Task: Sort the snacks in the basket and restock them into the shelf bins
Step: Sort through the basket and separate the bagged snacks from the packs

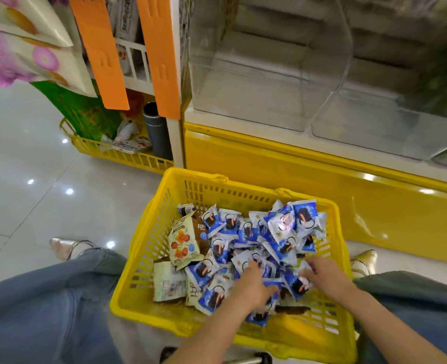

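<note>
"Starting at the left, where did the snacks lie?"

"All in the yellow basket (148, 240) on the floor (33, 206), between the person's knees. A few cream packets (183, 243) sat by its left wall. The blue packets (282, 224) were heaped from the middle to the right."

"And the hands?"

"The left hand (253, 287) lay palm down on the near heap, its fingers (253, 267) pushed in among the wrappers. The right hand (327, 277) reached in beside it, fingers (309, 269) bent over the pile. I could not tell whether either one had hold of a packet."

"What could have gone wrong from there?"

"I judged mixing the likeliest fault. A stray cream packet could have ridden up inside a scoop of blue ones. The wrappers looked slick, so an overfull handful might have shed some on the way up. The far-right heap also stood above the rim and could have spilled over it."

"How much room was there?"

"Open floor lay to the left. The yellow shelf base (295, 179) stood just beyond the basket's far wall. Above it, the left clear bin (256, 82) and the right clear bin (374, 122) looked empty and open in front. The lift went up and away, over the basket rim and each bin's front lip."
</note>
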The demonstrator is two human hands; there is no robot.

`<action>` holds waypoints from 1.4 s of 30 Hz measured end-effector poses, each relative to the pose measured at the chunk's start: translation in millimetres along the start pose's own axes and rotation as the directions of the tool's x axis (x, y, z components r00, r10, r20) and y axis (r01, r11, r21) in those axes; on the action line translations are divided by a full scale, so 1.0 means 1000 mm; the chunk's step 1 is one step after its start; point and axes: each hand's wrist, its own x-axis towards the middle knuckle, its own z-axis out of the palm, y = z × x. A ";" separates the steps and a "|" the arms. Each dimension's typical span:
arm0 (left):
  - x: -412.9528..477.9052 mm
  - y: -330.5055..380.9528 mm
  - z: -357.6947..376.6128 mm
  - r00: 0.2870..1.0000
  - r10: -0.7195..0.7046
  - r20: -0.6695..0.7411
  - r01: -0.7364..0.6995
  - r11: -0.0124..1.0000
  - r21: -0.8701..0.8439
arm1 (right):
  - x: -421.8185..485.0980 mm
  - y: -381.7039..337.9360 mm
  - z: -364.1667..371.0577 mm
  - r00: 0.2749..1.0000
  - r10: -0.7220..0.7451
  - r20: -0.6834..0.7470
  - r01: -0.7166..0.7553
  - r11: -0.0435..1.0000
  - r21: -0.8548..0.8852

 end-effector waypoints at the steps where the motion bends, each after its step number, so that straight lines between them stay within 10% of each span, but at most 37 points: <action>1: 0.003 0.001 0.008 0.999 -0.013 0.029 0.013 1.000 0.011 | 0.001 0.004 0.003 1.000 0.004 0.026 -0.003 0.999 -0.040; 8: -0.014 0.005 -0.005 0.961 0.240 -0.137 -0.211 0.957 0.198 | -0.006 -0.014 0.009 0.974 -0.140 -0.178 0.093 0.964 -0.249; 15: -0.065 -0.053 -0.139 0.492 0.435 -0.754 -0.182 0.898 0.399 | -0.003 -0.095 0.024 0.862 -0.459 -0.217 0.487 0.868 0.097; 23: -0.064 -0.116 -0.169 0.777 0.070 -0.626 -0.072 0.997 0.022 | 0.050 -0.190 0.071 0.982 -0.172 0.077 0.101 0.826 0.555; 38: -0.061 -0.121 -0.168 0.731 0.072 -0.679 -0.135 0.990 -0.041 | 0.051 -0.190 0.047 0.973 -0.228 -0.028 0.206 0.812 0.546; 42: -0.067 -0.102 -0.172 0.623 0.319 -0.714 -0.281 0.943 0.175 | 0.035 -0.173 0.003 0.880 -0.474 0.031 0.461 0.868 0.184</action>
